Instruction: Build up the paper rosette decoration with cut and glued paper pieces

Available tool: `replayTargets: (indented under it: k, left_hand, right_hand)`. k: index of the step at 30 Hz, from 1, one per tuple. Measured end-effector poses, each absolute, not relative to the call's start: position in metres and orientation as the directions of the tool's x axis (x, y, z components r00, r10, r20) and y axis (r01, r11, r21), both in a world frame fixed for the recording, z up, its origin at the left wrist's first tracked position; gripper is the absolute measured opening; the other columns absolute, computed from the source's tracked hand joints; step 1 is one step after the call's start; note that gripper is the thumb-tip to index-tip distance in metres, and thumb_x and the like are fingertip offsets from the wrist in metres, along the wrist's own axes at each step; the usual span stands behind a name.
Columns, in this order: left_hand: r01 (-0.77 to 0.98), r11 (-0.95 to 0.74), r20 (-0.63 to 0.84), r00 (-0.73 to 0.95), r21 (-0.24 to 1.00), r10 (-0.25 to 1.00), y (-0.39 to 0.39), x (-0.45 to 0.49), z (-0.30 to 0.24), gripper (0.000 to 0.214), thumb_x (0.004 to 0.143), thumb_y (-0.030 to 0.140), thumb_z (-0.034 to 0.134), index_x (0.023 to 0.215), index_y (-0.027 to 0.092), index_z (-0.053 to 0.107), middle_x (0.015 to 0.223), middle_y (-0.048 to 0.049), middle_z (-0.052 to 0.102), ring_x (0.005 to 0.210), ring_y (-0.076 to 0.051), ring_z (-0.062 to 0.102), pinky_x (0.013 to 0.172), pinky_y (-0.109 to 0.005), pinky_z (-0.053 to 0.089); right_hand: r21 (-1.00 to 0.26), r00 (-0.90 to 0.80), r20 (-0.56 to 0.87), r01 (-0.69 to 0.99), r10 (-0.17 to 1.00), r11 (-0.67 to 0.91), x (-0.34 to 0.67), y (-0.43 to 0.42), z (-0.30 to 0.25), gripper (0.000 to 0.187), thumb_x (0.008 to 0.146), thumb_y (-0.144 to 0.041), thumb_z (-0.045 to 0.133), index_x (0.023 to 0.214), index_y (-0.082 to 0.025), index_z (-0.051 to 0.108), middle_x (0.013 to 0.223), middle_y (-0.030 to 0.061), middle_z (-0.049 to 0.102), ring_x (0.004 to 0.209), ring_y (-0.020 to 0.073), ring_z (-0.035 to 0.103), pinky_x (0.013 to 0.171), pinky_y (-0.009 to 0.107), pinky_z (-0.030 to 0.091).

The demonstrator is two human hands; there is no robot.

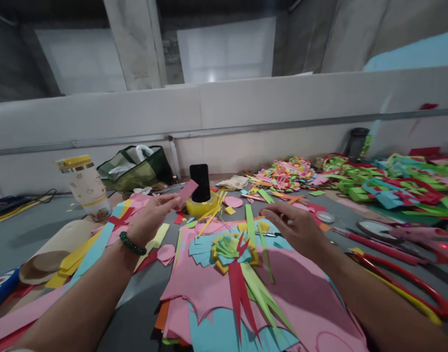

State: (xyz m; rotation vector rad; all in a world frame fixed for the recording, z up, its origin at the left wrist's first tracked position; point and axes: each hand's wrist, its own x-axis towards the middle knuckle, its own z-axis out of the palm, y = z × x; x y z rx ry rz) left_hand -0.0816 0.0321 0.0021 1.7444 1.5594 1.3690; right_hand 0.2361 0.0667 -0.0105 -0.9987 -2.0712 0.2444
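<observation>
My left hand (158,210), with a green bead bracelet at the wrist, is raised and pinches a small pink paper strip (189,190). Curled fingers close my right hand (292,222) above the right side of the paper pile; whatever is in its fingertips, perhaps something reddish, I cannot make out. Between and below the hands lies a layered paper rosette (229,250) in yellow, blue and green, with red tails (240,298) and light green tails. It rests on stacked pink sheets (293,278) and blue ones. A green strip (250,224) lies just left of my right hand.
A phone (199,182) leans upright behind a yellow tape roll (202,204). A tumbler (84,188), cardboard tube (57,249) and green bag (136,168) stand left. Red-handled scissors (411,281), a pink glue gun (422,233) and heaped paper flowers (284,175) are right.
</observation>
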Motion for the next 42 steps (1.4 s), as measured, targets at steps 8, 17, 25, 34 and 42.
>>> replayTargets:
  k: [8, 17, 25, 34, 42]
  left_hand:
    - [0.297, -0.209, 0.129, 0.269, 0.932, 0.955, 0.004, -0.009, -0.01, 0.027, 0.077, 0.042, 0.062, 0.068, 0.018, 0.068, 0.066, -0.0025, 0.063, 0.066, -0.015, 0.054, 0.064, -0.026, 0.043]
    - [0.323, -0.187, 0.093, 0.285, 0.928, 0.954, -0.002, 0.002, -0.009, 0.035, 0.077, 0.047, 0.06, 0.058, 0.019, 0.064, 0.058, -0.0021, 0.062, 0.058, -0.014, 0.051, 0.06, -0.026, 0.043]
    - [0.31, -0.175, 0.067, 0.329, 0.934, 0.942, -0.004, 0.005, -0.012, 0.036, 0.08, 0.045, 0.059, 0.056, 0.019, 0.064, 0.058, -0.0014, 0.062, 0.059, -0.013, 0.052, 0.063, -0.025, 0.044]
    - [0.095, -0.1, 0.069, 0.286, 0.99, 0.956, -0.004, 0.0, -0.021, 0.031, 0.079, 0.037, 0.066, 0.105, 0.021, 0.063, 0.07, 0.0003, 0.067, 0.069, -0.014, 0.061, 0.068, -0.025, 0.047]
    - [0.142, -0.334, 0.248, 0.421, 0.932, 0.873, -0.01, 0.002, -0.017, 0.02, 0.079, 0.029, 0.065, 0.098, 0.023, 0.069, 0.088, -0.0029, 0.071, 0.083, -0.018, 0.064, 0.072, -0.026, 0.05]
  right_hand:
    - [-0.733, -0.488, 0.538, 0.134, 0.688, 0.667, 0.219, 0.045, -0.016, 0.041, 0.085, -0.04, 0.059, 0.12, -0.018, 0.053, 0.092, 0.006, 0.065, 0.082, 0.0158, 0.061, 0.07, 0.028, 0.048]
    - [-0.872, -0.583, 0.375, 0.043, 0.721, 0.487, 0.219, 0.045, -0.019, 0.023, 0.081, -0.036, 0.064, 0.09, -0.015, 0.062, 0.073, 0.0004, 0.061, 0.067, 0.0111, 0.058, 0.063, 0.025, 0.048]
    - [-0.92, -0.621, 0.327, -0.037, 0.712, 0.39, 0.215, 0.048, -0.025, 0.022, 0.079, -0.035, 0.067, 0.088, -0.015, 0.063, 0.064, -0.0024, 0.061, 0.057, 0.0088, 0.06, 0.056, 0.022, 0.051]
    - [-0.913, -0.606, 0.346, -0.041, 0.716, 0.406, 0.216, 0.047, -0.022, 0.018, 0.08, -0.029, 0.066, 0.09, -0.015, 0.061, 0.063, -0.0028, 0.061, 0.057, 0.0083, 0.06, 0.054, 0.021, 0.049]
    - [-0.937, -0.746, 0.266, -0.051, 0.611, 0.346, 0.223, 0.048, -0.017, 0.029, 0.082, -0.035, 0.064, 0.101, -0.015, 0.055, 0.064, -0.0044, 0.059, 0.059, 0.0081, 0.058, 0.059, 0.022, 0.049]
